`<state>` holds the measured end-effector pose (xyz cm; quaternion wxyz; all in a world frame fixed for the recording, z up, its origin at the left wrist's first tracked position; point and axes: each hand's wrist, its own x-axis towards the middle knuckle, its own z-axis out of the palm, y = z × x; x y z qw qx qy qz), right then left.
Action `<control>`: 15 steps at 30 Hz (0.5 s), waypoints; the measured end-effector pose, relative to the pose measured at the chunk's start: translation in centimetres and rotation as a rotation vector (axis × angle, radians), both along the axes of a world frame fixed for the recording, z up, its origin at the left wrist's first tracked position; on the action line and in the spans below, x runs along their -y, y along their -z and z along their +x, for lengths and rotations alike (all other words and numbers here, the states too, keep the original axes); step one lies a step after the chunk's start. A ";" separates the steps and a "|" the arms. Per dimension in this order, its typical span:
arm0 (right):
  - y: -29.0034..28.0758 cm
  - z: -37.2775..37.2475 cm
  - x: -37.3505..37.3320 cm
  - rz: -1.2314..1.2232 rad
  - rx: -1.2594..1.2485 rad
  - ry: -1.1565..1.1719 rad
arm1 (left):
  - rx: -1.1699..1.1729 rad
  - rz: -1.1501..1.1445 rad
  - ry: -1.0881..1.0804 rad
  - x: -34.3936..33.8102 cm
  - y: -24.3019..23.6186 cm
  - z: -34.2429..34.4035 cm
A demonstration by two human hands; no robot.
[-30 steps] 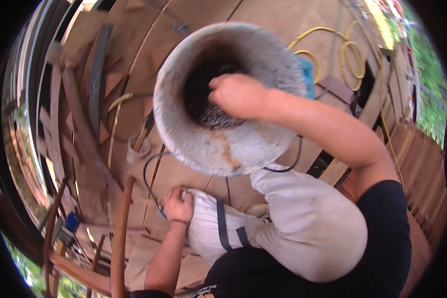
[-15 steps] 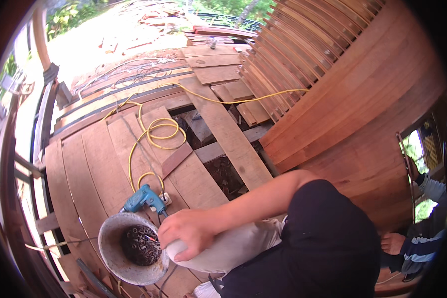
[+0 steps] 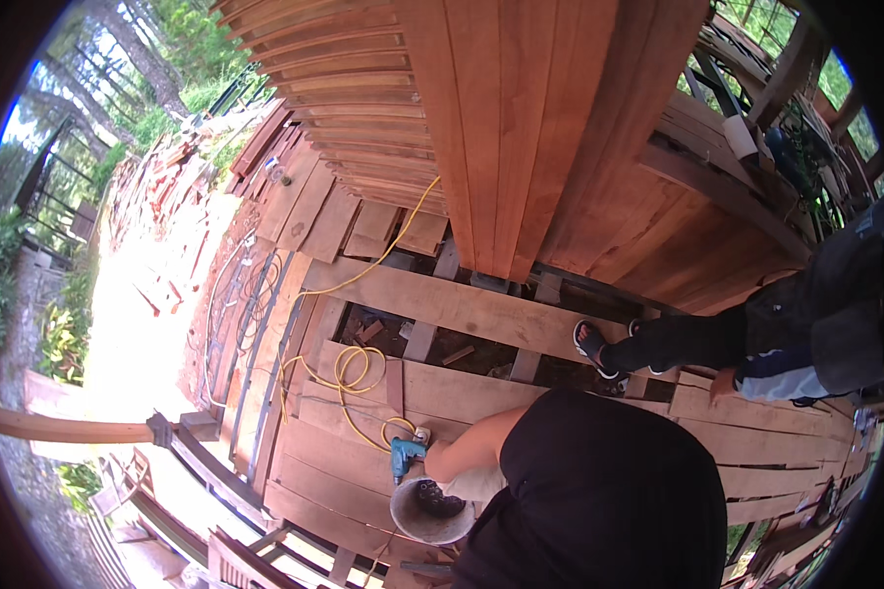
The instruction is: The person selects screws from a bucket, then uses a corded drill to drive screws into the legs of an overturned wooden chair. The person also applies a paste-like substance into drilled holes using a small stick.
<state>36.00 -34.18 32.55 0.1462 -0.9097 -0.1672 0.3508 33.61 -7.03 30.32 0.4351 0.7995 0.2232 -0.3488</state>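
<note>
Teal drill lies on the plank floor in the head view, just beyond a grey bucket, yellow cord looped farther off. The right hand is just beside the drill; its grip cannot be told, nor the left hand's, out of view.

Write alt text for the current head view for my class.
The wearer's right hand is beside a teal drill and a grey bucket on a plank floor. Yellow cable lies looped beyond; another person is at right.
</note>
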 end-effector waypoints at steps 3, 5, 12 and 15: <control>-3.2 -4.6 4.8 0.020 -0.186 0.195 | 0.007 -0.022 0.113 1.9 -7.7 2.9; -7.4 -9.5 9.1 0.106 -0.202 0.405 | 0.026 -0.039 0.169 3.0 -12.2 4.3; -9.8 -26.2 16.0 0.119 -0.244 1.065 | 0.090 -0.123 0.347 9.3 -21.8 6.2; -10.7 -32.0 16.4 0.135 -0.273 1.265 | 0.093 -0.153 0.411 12.7 -23.5 5.9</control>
